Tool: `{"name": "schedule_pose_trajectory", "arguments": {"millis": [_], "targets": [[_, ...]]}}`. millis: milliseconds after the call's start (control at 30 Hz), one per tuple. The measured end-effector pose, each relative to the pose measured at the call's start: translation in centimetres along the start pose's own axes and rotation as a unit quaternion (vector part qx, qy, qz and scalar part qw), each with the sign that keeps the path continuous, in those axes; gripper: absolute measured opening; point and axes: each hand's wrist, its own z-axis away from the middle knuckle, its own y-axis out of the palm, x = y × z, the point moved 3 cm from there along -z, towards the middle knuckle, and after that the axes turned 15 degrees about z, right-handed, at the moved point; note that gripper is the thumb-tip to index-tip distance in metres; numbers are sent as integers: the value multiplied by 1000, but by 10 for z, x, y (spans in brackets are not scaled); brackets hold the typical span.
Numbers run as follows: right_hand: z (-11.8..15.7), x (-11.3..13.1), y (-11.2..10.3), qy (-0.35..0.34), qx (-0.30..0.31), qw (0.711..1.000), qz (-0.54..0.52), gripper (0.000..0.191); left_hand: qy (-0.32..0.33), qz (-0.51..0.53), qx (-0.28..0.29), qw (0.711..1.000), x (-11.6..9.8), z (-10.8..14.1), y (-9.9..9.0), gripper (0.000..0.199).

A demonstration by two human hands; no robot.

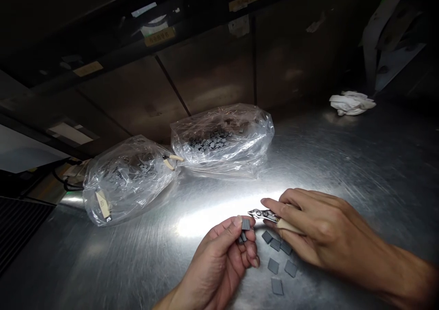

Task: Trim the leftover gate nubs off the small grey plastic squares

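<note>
My left hand [226, 253], at the bottom centre, pinches a small grey square piece [246, 224] between thumb and fingers; more grey pieces show just beneath it in the fingers. From the right, my right hand [315, 223] is wrapped round small nippers [265, 215] with cream handles. Their metal tip points left, close to the held piece; whether it touches is too small to tell. Several loose grey pieces [273, 265] lie on the metal table below and between the hands.
Two clear plastic bags, one at the centre [222, 141] and one at the left [130, 182], contain grey pieces. Cream-handled nippers [173, 160] rest between them, and a cream labelled tool [103, 205] lies on the left bag. A crumpled white cloth [352, 103] sits back right on the table [343, 163].
</note>
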Motion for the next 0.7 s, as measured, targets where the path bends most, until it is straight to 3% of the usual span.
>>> {"name": "schedule_pose_trajectory", "arguments": {"millis": [433,700], "targets": [[-4,4,-5,-37,-17,997,62,24,6,2,-12,1000,-1,-1,0,18],[-3,7,-5,-29,-4,999,19,21,5,-3,-3,1000,-2,-1,1,20]]}}
